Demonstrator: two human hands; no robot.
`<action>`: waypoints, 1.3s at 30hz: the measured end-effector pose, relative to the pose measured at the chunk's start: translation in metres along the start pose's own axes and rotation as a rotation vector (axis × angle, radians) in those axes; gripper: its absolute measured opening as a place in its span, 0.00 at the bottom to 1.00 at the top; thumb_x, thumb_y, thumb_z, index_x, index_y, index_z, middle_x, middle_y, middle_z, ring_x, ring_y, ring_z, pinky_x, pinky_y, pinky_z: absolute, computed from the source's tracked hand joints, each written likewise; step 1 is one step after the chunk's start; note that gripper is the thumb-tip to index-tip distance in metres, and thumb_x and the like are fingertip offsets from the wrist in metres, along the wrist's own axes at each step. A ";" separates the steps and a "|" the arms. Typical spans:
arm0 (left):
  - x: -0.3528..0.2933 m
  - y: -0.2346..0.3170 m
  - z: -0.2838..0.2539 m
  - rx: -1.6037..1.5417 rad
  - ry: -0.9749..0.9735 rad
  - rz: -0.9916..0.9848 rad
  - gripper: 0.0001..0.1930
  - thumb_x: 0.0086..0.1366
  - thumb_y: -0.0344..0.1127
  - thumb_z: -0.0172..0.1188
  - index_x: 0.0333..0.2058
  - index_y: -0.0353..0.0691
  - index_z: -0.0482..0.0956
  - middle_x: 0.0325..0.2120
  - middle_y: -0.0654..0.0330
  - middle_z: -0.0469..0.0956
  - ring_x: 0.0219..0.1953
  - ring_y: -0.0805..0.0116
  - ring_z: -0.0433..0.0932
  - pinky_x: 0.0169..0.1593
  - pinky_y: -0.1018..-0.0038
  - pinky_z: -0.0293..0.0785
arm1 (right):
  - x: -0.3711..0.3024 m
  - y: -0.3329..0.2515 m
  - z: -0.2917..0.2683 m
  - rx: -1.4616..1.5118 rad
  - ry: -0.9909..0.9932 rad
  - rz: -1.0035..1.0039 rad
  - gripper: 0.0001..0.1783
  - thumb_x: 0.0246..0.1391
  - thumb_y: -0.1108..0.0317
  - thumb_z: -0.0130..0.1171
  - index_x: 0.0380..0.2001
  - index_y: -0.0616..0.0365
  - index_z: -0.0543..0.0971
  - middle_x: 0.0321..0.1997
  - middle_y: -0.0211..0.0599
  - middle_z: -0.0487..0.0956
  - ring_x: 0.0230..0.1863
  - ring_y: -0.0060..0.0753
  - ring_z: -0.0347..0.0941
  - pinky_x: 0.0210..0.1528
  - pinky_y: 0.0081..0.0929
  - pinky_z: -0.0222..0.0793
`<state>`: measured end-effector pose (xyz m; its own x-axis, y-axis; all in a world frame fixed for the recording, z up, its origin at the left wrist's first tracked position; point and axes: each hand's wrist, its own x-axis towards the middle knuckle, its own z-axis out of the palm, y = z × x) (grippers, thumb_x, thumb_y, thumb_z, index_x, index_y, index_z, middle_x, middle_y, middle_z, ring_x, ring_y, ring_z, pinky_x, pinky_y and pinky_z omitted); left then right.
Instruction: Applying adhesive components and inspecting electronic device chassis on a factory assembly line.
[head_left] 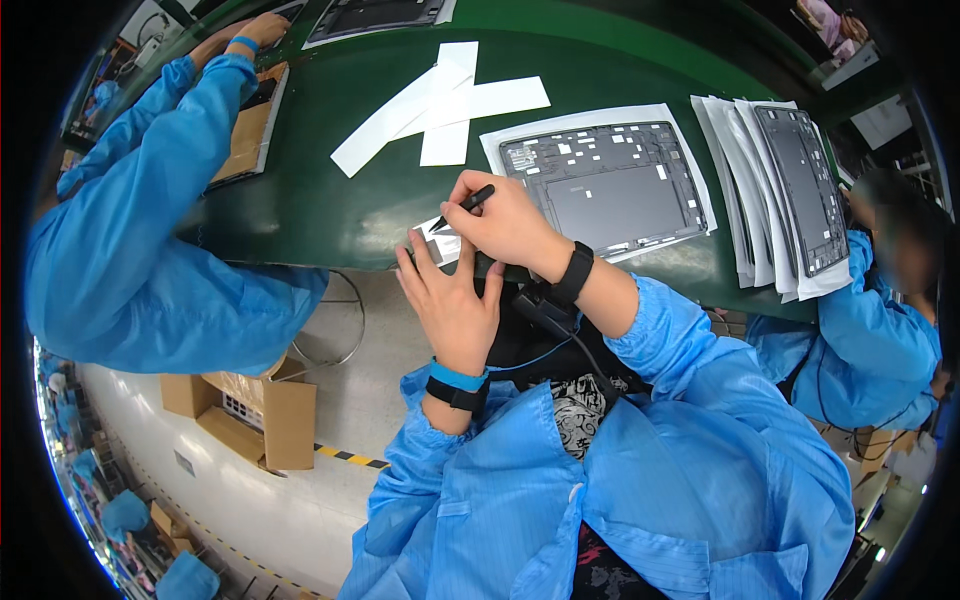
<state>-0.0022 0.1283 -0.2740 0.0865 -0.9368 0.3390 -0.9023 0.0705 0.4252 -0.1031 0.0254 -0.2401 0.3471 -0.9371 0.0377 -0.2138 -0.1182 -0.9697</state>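
Note:
My right hand (505,222) grips black tweezers (462,207), tip pointing left and down onto a small white sheet (443,243) at the near edge of the green belt (330,215). My left hand (448,300) steadies that sheet, its fingers on the sheet's near side. Just beyond my right hand lies a dark grey tablet back shell (603,186) on white paper, dotted with small white stickers. Both wrists wear black bands, the left also a blue one.
White paper strips (440,103) lie crossed on the belt. A stack of sheets with another shell (800,188) sits at right, by a person in blue. Another person's blue sleeve (165,160) reaches over the belt at left. Cardboard boxes (265,410) stand on the floor.

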 end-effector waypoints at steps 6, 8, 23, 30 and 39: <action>-0.001 0.000 0.002 0.044 -0.023 -0.050 0.24 0.64 0.51 0.60 0.56 0.52 0.76 0.66 0.36 0.52 0.68 0.31 0.46 0.66 0.43 0.49 | -0.005 0.002 -0.003 -0.046 -0.014 0.047 0.11 0.54 0.66 0.61 0.28 0.64 0.76 0.19 0.32 0.77 0.22 0.18 0.72 0.25 0.21 0.67; -0.002 0.000 0.002 0.050 -0.031 -0.050 0.24 0.64 0.51 0.59 0.57 0.52 0.76 0.67 0.37 0.51 0.69 0.32 0.46 0.67 0.42 0.47 | -0.006 -0.002 -0.004 -0.076 -0.032 0.053 0.11 0.55 0.66 0.61 0.28 0.64 0.76 0.20 0.32 0.77 0.23 0.18 0.72 0.26 0.20 0.68; -0.005 -0.001 -0.008 0.068 -0.054 -0.074 0.27 0.64 0.50 0.60 0.60 0.51 0.72 0.64 0.35 0.57 0.68 0.29 0.48 0.67 0.42 0.46 | -0.018 -0.007 -0.034 0.375 0.122 0.036 0.05 0.58 0.72 0.57 0.36 0.62 0.74 0.24 0.31 0.77 0.24 0.18 0.75 0.25 0.18 0.68; -0.017 -0.014 -0.005 -0.100 0.052 -0.117 0.28 0.63 0.50 0.62 0.61 0.53 0.72 0.68 0.36 0.47 0.69 0.24 0.38 0.67 0.40 0.44 | -0.022 -0.004 -0.039 0.321 0.166 0.025 0.07 0.58 0.70 0.58 0.36 0.62 0.75 0.26 0.31 0.78 0.26 0.20 0.77 0.26 0.18 0.71; 0.036 -0.027 -0.023 0.281 -0.090 0.046 0.27 0.64 0.62 0.53 0.60 0.63 0.73 0.72 0.52 0.43 0.71 0.31 0.35 0.65 0.31 0.39 | -0.058 0.021 -0.119 0.429 0.229 0.137 0.09 0.56 0.72 0.60 0.38 0.60 0.73 0.22 0.28 0.75 0.24 0.20 0.75 0.28 0.18 0.69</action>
<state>0.0352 0.1002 -0.2540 0.0160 -0.9623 0.2715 -0.9870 0.0282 0.1581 -0.2362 0.0380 -0.2342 0.1226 -0.9882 -0.0917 0.1680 0.1118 -0.9794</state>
